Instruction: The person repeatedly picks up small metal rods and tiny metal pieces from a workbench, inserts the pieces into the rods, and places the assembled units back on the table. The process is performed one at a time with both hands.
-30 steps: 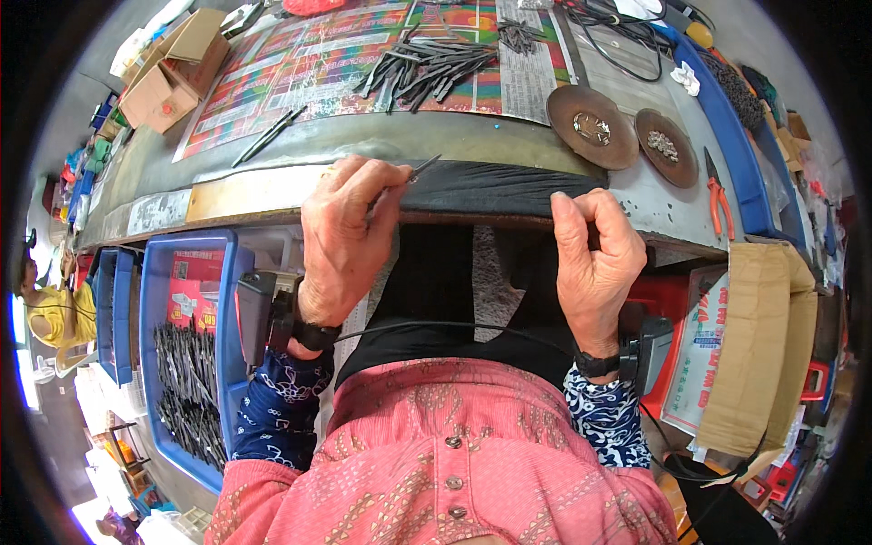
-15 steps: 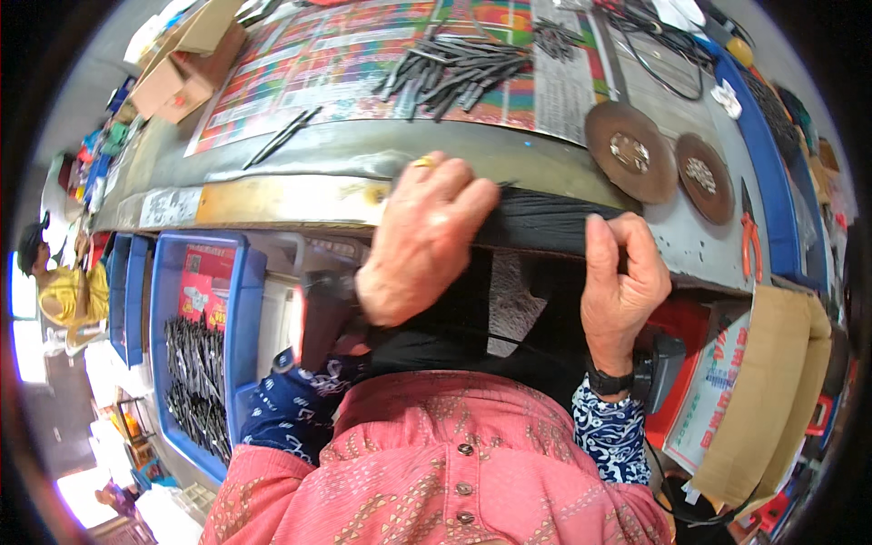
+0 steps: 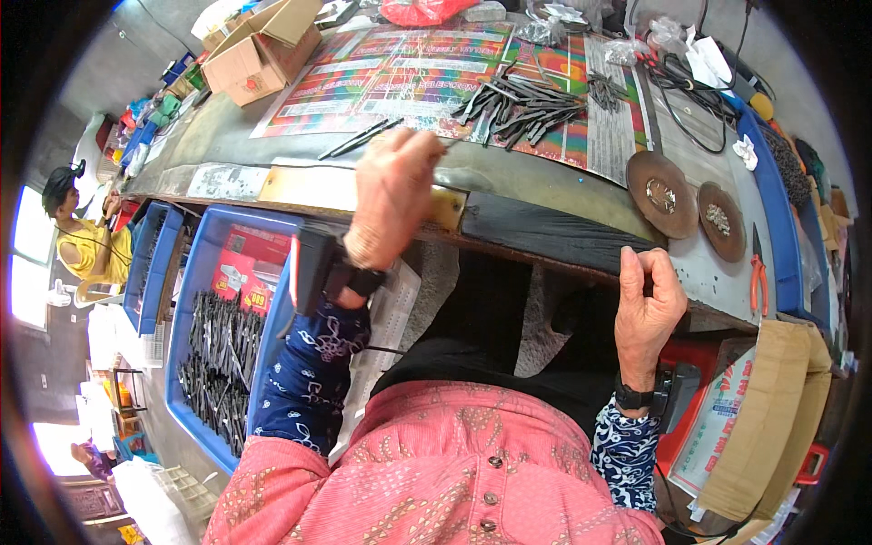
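The surface [image 3: 381,173] carried a colourful printed mat [image 3: 400,73] with a heap of dark metal pieces [image 3: 518,104] lying loose beyond and to the right of the left hand [image 3: 395,195]; more filled the blue bin [image 3: 213,345] below it, so much work looked undone. That hand was raised, fingers curled, grasp unclear. The right hand [image 3: 647,304] was clenched at the surface's edge.

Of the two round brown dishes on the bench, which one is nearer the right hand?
The smaller brown dish, farther right beside the orange pliers, is nearer the right hand. The larger dish lies farther up the bench.
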### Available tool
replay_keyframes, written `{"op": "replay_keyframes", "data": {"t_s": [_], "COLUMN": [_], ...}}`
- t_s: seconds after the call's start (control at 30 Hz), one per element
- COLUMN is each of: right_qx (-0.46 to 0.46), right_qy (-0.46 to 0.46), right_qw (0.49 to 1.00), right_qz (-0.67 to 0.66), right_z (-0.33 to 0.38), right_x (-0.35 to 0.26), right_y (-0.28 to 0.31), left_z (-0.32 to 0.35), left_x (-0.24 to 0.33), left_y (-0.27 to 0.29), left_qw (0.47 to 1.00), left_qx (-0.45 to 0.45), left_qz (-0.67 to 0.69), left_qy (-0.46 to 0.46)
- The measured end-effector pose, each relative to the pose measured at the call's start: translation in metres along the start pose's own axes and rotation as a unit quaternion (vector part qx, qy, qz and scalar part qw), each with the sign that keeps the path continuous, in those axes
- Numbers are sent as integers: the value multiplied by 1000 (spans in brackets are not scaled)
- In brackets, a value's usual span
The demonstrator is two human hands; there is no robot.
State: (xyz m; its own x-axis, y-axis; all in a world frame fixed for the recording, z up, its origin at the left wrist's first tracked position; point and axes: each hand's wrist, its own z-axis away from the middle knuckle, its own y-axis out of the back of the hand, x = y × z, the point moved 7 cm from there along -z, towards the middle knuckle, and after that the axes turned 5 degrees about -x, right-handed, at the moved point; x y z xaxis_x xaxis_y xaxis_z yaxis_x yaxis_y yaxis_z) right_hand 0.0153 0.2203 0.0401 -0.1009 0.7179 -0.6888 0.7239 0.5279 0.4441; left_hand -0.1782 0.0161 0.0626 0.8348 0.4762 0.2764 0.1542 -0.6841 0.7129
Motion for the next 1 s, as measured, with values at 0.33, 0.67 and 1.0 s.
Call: {"op": "replay_keyframes", "data": {"t_s": [0.33,0.67,1.0], "right_qx": [-3,3,-5], "right_qy": [34,38,55], "right_qw": [999,999,998], "right_qz": [20,24,6], "right_z": [-1,-2,-3], "right_x": [-5,-7,-8], "right_y": [-4,-6,-7], "left_z": [0,0,-2], "left_x": [-79,-94,-94], "left_y": [16,1,-1], "left_qw": [996,995,994], "left_qx": [1,-26,-50], "left_qz": [-76,-86,-87], "left_qy": [52,48,52]}}
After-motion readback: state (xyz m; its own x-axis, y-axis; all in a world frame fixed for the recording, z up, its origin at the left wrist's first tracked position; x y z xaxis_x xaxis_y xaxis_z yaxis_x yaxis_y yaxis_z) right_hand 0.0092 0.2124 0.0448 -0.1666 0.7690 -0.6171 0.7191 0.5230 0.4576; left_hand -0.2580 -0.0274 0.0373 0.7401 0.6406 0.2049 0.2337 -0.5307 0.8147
